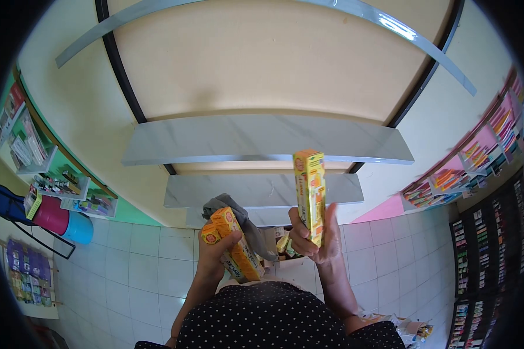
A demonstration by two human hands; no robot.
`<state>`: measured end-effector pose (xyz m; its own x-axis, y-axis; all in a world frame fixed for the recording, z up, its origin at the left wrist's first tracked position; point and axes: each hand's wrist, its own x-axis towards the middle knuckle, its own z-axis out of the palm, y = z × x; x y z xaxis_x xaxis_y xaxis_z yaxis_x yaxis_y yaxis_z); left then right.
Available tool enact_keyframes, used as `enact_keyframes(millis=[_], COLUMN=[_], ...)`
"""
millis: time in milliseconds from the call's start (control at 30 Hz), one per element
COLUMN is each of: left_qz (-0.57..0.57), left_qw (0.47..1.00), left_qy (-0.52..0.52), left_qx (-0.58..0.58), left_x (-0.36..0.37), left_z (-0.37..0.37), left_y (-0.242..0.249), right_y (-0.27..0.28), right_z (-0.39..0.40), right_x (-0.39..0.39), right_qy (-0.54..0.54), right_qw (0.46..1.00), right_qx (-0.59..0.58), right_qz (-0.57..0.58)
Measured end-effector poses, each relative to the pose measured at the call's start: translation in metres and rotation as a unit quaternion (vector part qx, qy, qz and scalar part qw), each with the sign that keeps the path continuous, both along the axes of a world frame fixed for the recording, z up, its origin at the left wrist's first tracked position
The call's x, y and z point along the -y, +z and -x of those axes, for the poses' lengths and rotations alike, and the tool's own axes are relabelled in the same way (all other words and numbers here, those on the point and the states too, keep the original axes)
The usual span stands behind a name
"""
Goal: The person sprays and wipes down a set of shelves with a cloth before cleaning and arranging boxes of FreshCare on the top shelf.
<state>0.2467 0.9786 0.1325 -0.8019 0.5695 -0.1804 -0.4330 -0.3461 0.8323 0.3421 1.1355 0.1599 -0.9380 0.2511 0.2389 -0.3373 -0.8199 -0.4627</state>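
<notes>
My left hand (215, 250) is closed around orange and yellow boxes (240, 247), held close to my body. A grey cloth (253, 235) hangs beside and behind these boxes. In my right hand (320, 238) a long yellow and orange box (310, 195) stands upright, its lower end between the thumb and fingers. The upper end of that box overlaps the front edge of the marbled grey shelf (262, 136) in view.
A lower shelf (215, 189) runs beneath the first. An open carton (282, 247) with packets sits below, between my hands. Stocked racks line both sides, with a pink tub (52, 213) and a blue tub (77, 227) at the left. Tiled floor (151, 267) surrounds me.
</notes>
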Motion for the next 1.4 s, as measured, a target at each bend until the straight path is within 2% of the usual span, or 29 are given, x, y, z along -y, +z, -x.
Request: enact_keyframes(millis=[67, 133, 233, 300, 333, 400, 600, 667, 700, 933, 1133, 1200, 1267, 1300, 1333, 1400], left_qz=[-0.002, 0.001, 0.033, 0.013, -0.005, -0.001, -0.009, -0.008, -0.007, -0.004, -0.021, -0.006, -0.011, 0.0, 0.016, 0.02], left_qw=[1.0, 1.0, 0.999, 1.0, 1.0, 1.0, 1.0, 1.0, 1.0, 1.0, 0.999, 1.0, 1.0, 1.0, 1.0, 1.0], left_qy=[0.001, -0.005, -0.04, -0.024, -0.009, -0.009, -0.01, -0.008, -0.009, -0.002, -0.021, 0.0, -0.016, 0.01, -0.001, 0.0], left_qx=[0.001, 0.002, -0.015, -0.006, 0.003, 0.006, 0.009, 0.011, 0.014, 0.018, 0.013, 0.015, 0.004, 0.007, -0.002, -0.021], left_x=[0.0, 0.0, 0.002, -0.001, -0.002, -0.002, -0.002, -0.002, -0.002, 0.0, 0.001, 0.002, 0.002, 0.0, -0.001, -0.002], left_z=[0.0, 0.0, 0.001, 0.0, -0.001, -0.002, -0.002, -0.002, -0.002, -0.002, 0.002, -0.002, 0.002, 0.001, 0.005, 0.006], left_y=[0.0, 0.001, -0.004, -0.002, -0.001, 0.0, 0.001, 0.001, 0.0, -0.001, -0.015, -0.022, -0.022, -0.022, -0.029, -0.023], right_y=[-0.004, -0.003, -0.001, -0.002, 0.001, 0.008, 0.012, 0.016, 0.017, 0.023, 0.034, 0.053, 0.089, 0.104, 0.121, 0.171], right_z=[-0.003, -0.004, -0.002, 0.001, 0.001, 0.002, 0.003, 0.004, 0.004, 0.008, 0.007, -0.003, -0.024, -0.025, -0.024, -0.027], right_x=[-0.005, -0.007, -0.006, -0.006, -0.006, -0.004, -0.01, -0.009, -0.011, -0.007, -0.008, -0.002, 0.008, 0.005, 0.001, -0.018], right_qy=[0.074, 0.08, 0.06, -0.012, -0.012, -0.072, -0.063, -0.094, -0.116, -0.139, -0.196, -0.23, -0.269, -0.328, -0.38, -0.45], right_qw=[0.996, 0.995, 0.996, 0.999, 0.999, 0.988, 0.991, 0.984, 0.968, 0.974, 0.945, 0.886, 0.889, 0.869, 0.843, 0.758], right_qx=[0.005, 0.013, 0.018, 0.041, 0.042, 0.135, 0.1, 0.106, 0.141, 0.123, 0.136, 0.203, 0.089, -0.003, -0.09, -0.169], right_qz=[0.058, 0.061, 0.058, -0.011, -0.011, -0.033, -0.064, -0.106, -0.173, -0.129, -0.222, -0.349, -0.36, -0.37, -0.37, -0.441])
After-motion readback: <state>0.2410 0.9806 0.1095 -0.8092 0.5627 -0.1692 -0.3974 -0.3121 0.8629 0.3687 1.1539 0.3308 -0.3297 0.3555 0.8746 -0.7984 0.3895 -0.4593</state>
